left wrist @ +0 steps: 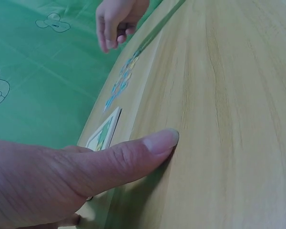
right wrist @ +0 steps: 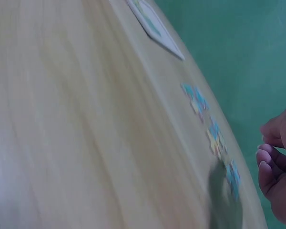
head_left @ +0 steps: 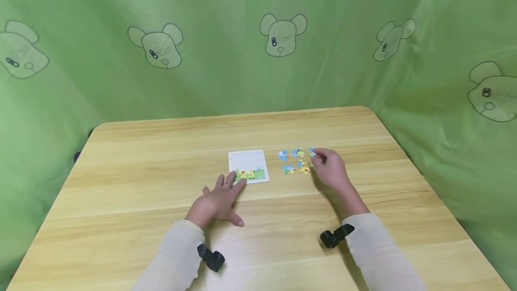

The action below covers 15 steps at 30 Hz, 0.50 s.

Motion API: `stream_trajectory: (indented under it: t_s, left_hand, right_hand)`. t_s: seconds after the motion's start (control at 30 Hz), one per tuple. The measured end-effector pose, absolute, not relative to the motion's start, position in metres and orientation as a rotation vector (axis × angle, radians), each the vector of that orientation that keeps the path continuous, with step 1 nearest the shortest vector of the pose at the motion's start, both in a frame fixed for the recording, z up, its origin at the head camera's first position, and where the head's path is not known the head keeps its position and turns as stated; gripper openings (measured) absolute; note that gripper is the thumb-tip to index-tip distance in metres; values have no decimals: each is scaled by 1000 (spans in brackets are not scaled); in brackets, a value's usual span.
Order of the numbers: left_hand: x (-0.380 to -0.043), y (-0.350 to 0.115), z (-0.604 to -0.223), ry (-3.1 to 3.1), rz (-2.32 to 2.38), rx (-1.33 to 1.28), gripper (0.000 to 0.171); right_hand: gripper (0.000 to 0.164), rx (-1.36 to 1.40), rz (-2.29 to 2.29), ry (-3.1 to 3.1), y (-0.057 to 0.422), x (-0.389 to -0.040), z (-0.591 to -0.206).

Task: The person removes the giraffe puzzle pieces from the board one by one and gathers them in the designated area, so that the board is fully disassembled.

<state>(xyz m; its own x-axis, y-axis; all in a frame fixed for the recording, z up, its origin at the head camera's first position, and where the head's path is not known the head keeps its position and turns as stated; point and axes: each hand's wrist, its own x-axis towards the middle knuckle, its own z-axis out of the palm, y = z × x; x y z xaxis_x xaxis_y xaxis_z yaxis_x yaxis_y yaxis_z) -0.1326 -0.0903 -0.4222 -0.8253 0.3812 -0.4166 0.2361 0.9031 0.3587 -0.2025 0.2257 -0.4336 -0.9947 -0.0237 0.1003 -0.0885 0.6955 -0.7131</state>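
My left hand [head_left: 220, 202] lies with fingers spread, and its fingertips rest on the near left edge of a white square puzzle tray [head_left: 246, 155]. Green and yellow puzzle pieces [head_left: 258, 174] fill the near strip of that tray. To its right, loose jigsaw pieces in blue, yellow and green [head_left: 304, 168] lie in two rows. Over the right end of these rows hovers my right hand [head_left: 332, 169], its fingers loosely bent. Nothing shows between those fingers [right wrist: 266, 157] in the right wrist view, where they stand apart from the pieces [right wrist: 233, 177].
The wooden table [head_left: 141, 156] has rounded far corners. A green curtain [head_left: 226, 80] printed with bear heads stands behind it and along the sides. Black wrist cameras [head_left: 212, 258] are strapped to both light sleeves [head_left: 379, 246].
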Motion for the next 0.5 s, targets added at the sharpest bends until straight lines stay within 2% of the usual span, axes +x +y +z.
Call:
stream_trajectory:
  t_s: [0.5]
  left_hand:
    - [-133, -89, -421, 2578, 364, 439, 105]
  right_hand:
    - [35, 391, 1266, -2945, 149, -203, -425]
